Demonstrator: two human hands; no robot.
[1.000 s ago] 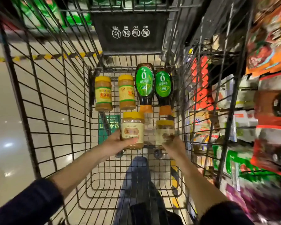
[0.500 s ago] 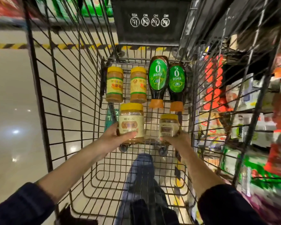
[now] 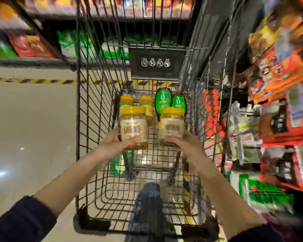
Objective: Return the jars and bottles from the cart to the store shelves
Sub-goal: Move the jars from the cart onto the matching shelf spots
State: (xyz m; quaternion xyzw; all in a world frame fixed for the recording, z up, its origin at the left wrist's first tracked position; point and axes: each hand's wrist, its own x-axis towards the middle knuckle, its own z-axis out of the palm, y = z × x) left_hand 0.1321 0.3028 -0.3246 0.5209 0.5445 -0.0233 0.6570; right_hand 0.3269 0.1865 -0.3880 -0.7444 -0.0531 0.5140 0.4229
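Currently the left hand (image 3: 115, 145) curls its fingers round the lower body of the left jar (image 3: 133, 127). The right hand (image 3: 185, 145) grips the right jar (image 3: 171, 125) likewise. Both jars are upright above the cart (image 3: 94, 119) floor. They are probably rigid, breakable, fairly heavy and smooth-walled, so hold them low on the body, not by the lid.

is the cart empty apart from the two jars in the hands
No: two smaller jars and two green-labelled bottles lie at the far end of the cart, beyond the held jars in the left hand and right hand.
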